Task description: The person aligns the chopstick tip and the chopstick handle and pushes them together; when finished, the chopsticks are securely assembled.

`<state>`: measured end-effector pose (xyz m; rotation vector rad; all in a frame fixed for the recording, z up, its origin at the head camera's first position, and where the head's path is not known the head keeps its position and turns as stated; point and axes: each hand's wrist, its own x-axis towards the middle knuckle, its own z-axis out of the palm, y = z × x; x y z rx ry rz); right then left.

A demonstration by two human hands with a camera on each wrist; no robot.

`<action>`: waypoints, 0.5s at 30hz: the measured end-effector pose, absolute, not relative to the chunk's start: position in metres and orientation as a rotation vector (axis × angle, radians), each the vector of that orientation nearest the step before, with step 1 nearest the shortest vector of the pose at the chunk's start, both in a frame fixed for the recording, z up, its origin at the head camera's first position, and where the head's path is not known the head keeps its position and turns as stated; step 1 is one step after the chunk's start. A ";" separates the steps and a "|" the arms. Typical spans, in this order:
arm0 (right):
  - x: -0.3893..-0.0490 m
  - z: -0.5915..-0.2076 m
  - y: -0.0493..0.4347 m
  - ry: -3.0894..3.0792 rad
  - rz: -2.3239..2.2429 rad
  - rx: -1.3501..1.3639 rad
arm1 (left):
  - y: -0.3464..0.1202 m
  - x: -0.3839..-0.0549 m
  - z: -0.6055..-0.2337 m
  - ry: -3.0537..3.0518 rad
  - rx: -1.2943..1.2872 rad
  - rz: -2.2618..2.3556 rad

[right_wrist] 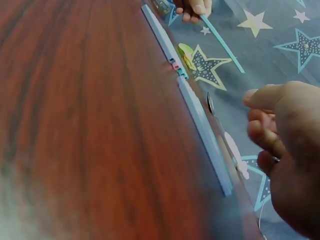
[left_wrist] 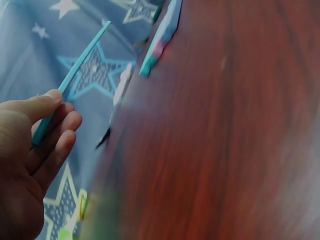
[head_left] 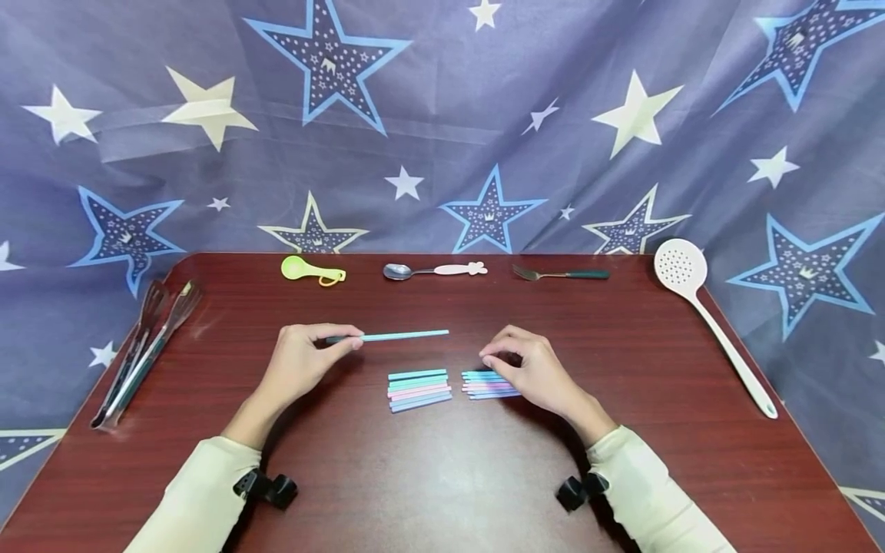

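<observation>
My left hand pinches a slim teal chopstick near one end, between thumb and fingers. It is held nearly level, its free end reaching right; the left wrist view shows the same chopstick with flat sides. Below it lies a row of shorter-looking sticks in teal, pink and blue. Beside that is a second row of similar sticks, its right part covered by my right hand. In the right wrist view this hand has loosely bent fingers and nothing between them.
Along the back edge lie a green measuring spoon, a spoon with a white handle and a fork. Tongs lie at the left, a white skimmer at the right. Behind hangs a starry cloth.
</observation>
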<state>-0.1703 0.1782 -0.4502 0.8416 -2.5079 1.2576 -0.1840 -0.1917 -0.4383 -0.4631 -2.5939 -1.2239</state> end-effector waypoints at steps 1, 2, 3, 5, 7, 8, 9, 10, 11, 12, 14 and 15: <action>-0.170 -0.451 0.180 -2.544 1.258 0.828 | -0.195 -0.187 -0.440 -2.595 -0.441 -1.213; -0.170 -0.452 0.181 -2.578 1.258 0.815 | -0.198 -0.190 -0.441 -2.598 -0.420 -1.200; -0.170 -0.453 0.182 -2.610 1.263 0.804 | -0.201 -0.192 -0.443 -2.598 -0.398 -1.192; -0.169 -0.454 0.184 -2.661 1.266 0.788 | -0.206 -0.198 -0.447 -2.596 -0.363 -1.165; -0.169 -0.455 0.185 -2.693 1.265 0.780 | -0.211 -0.203 -0.451 -2.593 -0.336 -1.143; -0.169 -0.456 0.185 -2.704 1.264 0.779 | -0.214 -0.205 -0.452 -2.591 -0.324 -1.137; -0.168 -0.457 0.186 -2.711 1.259 0.784 | -0.216 -0.208 -0.454 -2.589 -0.315 -1.130; -0.168 -0.458 0.186 -2.719 1.245 0.789 | -0.218 -0.210 -0.455 -2.584 -0.309 -1.118; -0.168 -0.459 0.187 -2.724 1.233 0.796 | -0.220 -0.213 -0.456 -2.580 -0.305 -1.108; -0.167 -0.460 0.187 -2.725 1.221 0.803 | -0.222 -0.215 -0.458 -2.574 -0.300 -1.099; -0.167 -0.462 0.187 -2.726 1.204 0.817 | -0.227 -0.220 -0.461 -2.562 -0.295 -1.086; -0.167 -0.464 0.187 -2.724 1.196 0.823 | -0.229 -0.223 -0.462 -2.558 -0.288 -1.076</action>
